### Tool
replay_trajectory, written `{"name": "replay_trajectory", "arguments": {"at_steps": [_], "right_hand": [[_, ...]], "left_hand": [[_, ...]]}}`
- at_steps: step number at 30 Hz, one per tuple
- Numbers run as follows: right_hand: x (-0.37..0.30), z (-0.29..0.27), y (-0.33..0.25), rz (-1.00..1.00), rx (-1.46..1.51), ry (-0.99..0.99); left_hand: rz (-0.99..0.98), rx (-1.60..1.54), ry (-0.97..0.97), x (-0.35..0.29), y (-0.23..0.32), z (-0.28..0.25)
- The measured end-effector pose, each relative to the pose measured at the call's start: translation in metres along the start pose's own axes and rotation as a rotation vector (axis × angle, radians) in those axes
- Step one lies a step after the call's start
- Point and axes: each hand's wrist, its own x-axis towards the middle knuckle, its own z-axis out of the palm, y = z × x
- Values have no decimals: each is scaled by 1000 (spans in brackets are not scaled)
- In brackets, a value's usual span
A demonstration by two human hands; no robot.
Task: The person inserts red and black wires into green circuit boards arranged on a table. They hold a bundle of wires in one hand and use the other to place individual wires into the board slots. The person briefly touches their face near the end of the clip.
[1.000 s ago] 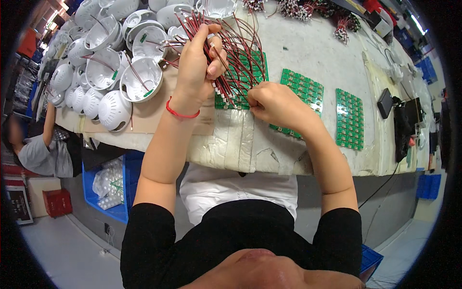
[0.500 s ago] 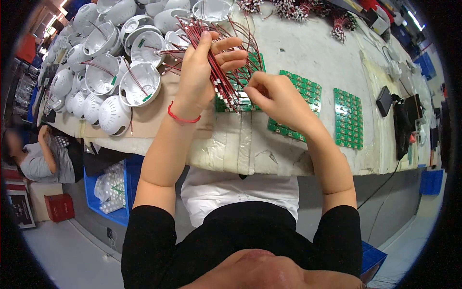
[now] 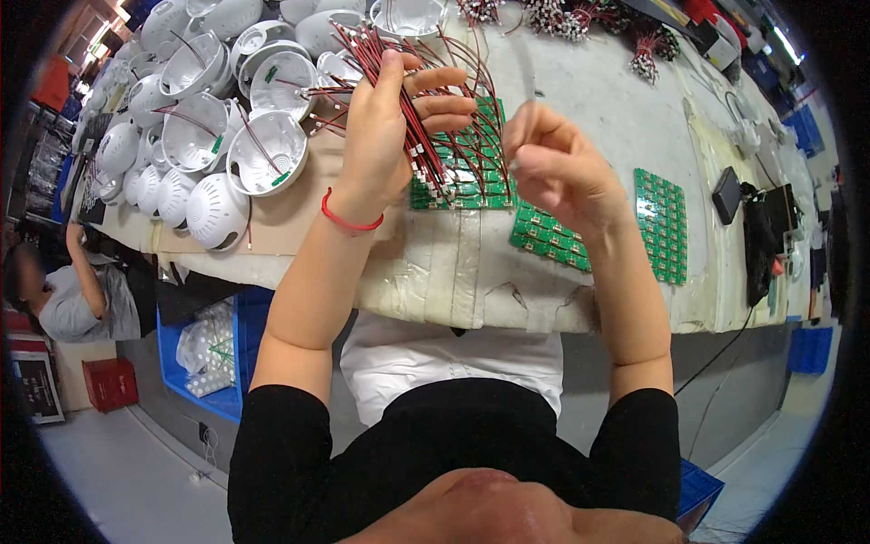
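From my remote seat, the far left holds a blue bin (image 3: 204, 349) under the table (image 3: 453, 272), and another person (image 3: 68, 299) sits low beside it. Above, white round housings (image 3: 213, 136) crowd the table's left corner right up to its padded front edge, leaving no free surface there. The open room lies mid-table and beyond, on the pale top past the green circuit boards (image 3: 662, 222).

My left hand (image 3: 385, 136) is closed around a bundle of red wires (image 3: 426, 118), raised over the table just beside the housings. The wires are thin and red, fanning out above and below the fist, with small white connectors at their lower ends hanging over a green board panel (image 3: 471, 186).

My right hand (image 3: 557, 168) is pinched shut on 1 pale wire (image 3: 526, 82) that runs upward, blurred, so I cannot tell its colour for sure. At the right edge sit a black device (image 3: 728, 193) and dark cables.

Compared with 0.5 s ago, the right hand has pulled away from the bundle, and both hands are now apart.
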Motion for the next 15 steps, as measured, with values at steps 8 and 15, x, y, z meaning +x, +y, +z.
{"name": "replay_trajectory", "arguments": {"at_steps": [8,15], "right_hand": [[10,0,30,99,-898,33],[10,2,44,-171,-1406,-36]], "left_hand": [[23,-4,69,6,5,-12],[13,-109,8,5,5,-15]]}}
